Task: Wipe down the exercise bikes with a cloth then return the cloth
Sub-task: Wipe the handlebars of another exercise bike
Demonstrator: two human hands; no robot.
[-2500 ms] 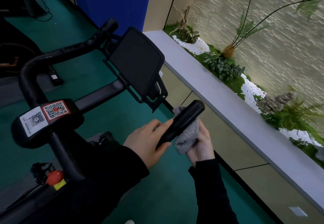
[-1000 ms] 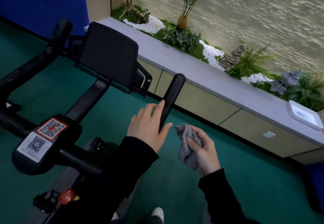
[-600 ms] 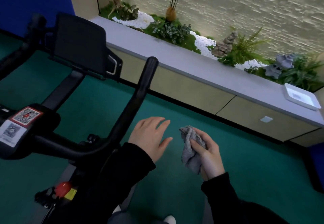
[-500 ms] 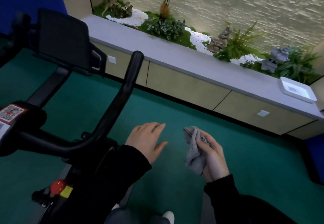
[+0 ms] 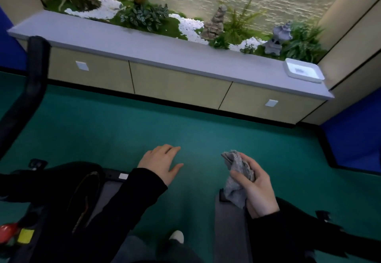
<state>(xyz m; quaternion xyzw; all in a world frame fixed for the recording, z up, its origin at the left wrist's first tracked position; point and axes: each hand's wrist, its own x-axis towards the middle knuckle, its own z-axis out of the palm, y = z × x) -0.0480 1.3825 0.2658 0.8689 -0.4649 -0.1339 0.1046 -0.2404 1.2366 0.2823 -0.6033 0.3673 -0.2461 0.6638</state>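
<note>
My right hand (image 5: pixel 254 188) is closed around a crumpled grey cloth (image 5: pixel 237 176), held low over the green floor. To its left my left hand (image 5: pixel 160 163) hovers with spread fingers and holds nothing. The black exercise bike (image 5: pixel 26 98) fills the left edge; only one handlebar arm and part of the frame with a red knob (image 5: pixel 7 232) show. A white tray (image 5: pixel 304 71) sits at the right end of the grey ledge (image 5: pixel 165 50).
A long grey-topped cabinet with beige doors (image 5: pixel 179 85) runs across ahead, with plants, white pebbles and stone ornaments behind it. Blue wall panels (image 5: pixel 354 139) stand at right. Green carpet (image 5: pixel 185 126) lies between me and the cabinet. My shoe (image 5: pixel 177 237) shows below.
My left hand let go of the handlebar. The view swung right, away from the bike, whose screen and QR labels left the frame; the cabinet and tray now face me. The cloth stays in my right hand.
</note>
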